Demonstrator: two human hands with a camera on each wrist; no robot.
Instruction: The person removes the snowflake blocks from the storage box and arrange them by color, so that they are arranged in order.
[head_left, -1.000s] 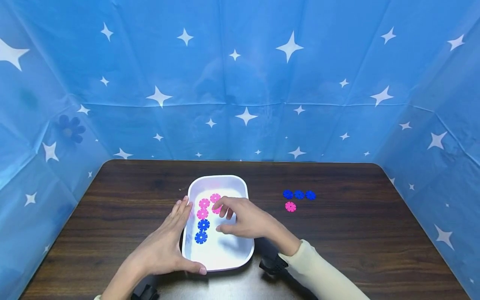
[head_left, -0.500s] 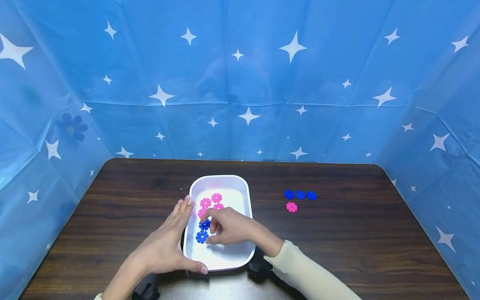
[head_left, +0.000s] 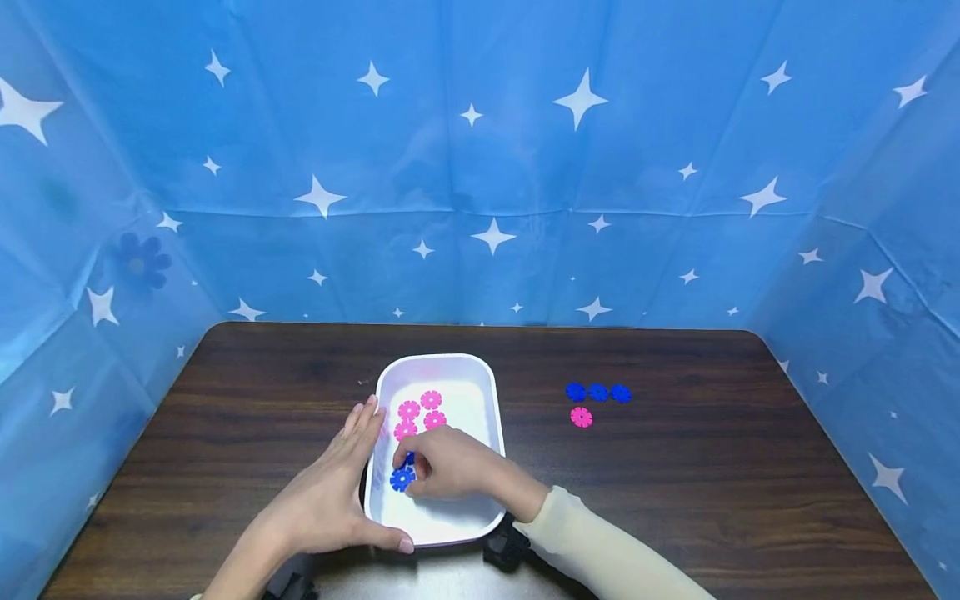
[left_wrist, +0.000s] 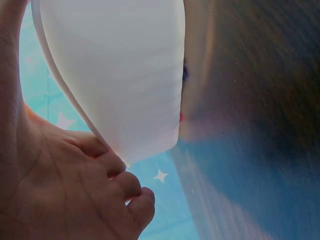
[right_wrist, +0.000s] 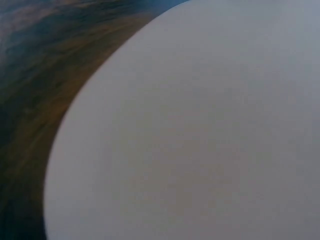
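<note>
A white tray (head_left: 457, 508) stands on the table with flower-shaped plastic discs inside it. Several pink discs (head_left: 431, 400) lie toward its far left, and two blue discs (head_left: 402, 479) sit nearer me. My left hand (head_left: 330, 492) rests along the tray's left side, fingers straight at the rim and thumb at the front edge. In the left wrist view, the fingertips (left_wrist: 118, 162) touch the rim of the tray (left_wrist: 120, 75). My right hand (head_left: 453, 462) reaches into the tray, bent fingers over the blue discs, partly covering the farther one; I cannot tell whether it pinches one.
To the right of the tray, three blue discs (head_left: 597, 392) lie in a row on the dark wood table (head_left: 675, 467), a pink disc (head_left: 581, 417) just in front of them. A blue star-patterned curtain (head_left: 525, 167) encloses the table's back and sides.
My right hand has moved left and toward me, from beside the pink discs to over the blue discs, and its fingers have drawn closer together. The left hand stays at the tray.
</note>
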